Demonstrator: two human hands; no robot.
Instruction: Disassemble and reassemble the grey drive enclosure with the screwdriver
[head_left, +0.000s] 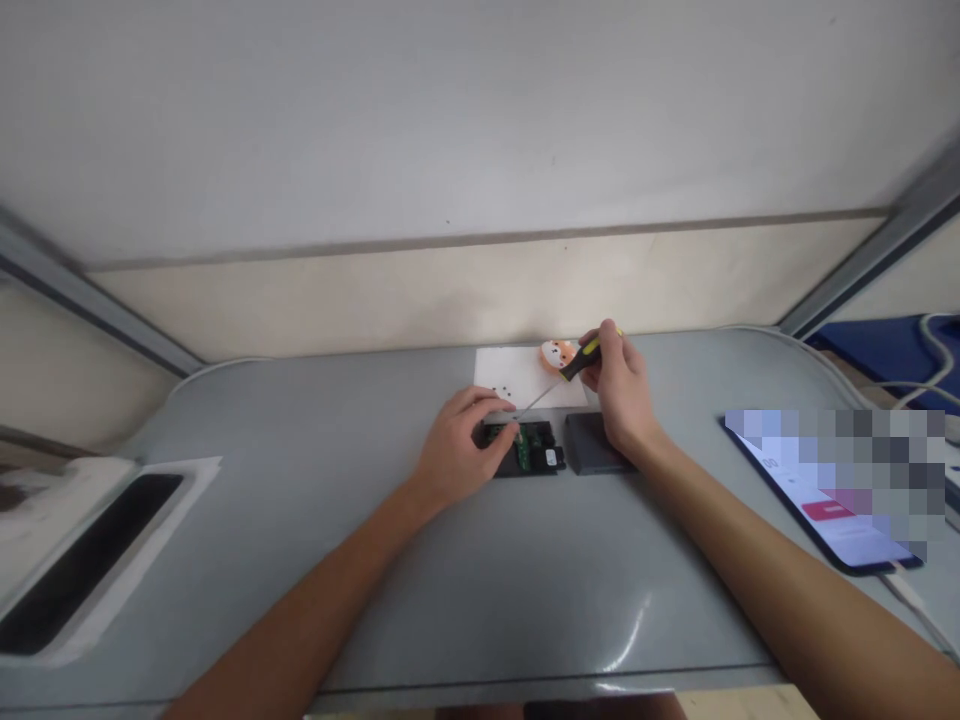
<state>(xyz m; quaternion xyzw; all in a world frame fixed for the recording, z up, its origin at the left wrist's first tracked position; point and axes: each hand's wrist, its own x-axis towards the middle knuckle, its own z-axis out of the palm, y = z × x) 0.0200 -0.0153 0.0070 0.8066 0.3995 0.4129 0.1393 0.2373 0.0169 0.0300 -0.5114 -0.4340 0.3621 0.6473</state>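
Note:
My right hand grips a screwdriver with a black and yellow handle, its thin shaft slanting down to the left. The shaft's tip ends at the fingertips of my left hand. That hand is curled over the left part of a black case with a green circuit board, thumb and forefinger close together; what they pinch, if anything, is too small to make out. A dark flat cover lies right beside the board, partly behind my right wrist. Several tiny dark screws rest on a white sheet of paper.
An orange and white animal-faced object sits on the paper's back edge. At right lies a lit phone with a cable. A black slab on white paper is at left. A wall closes off the grey table.

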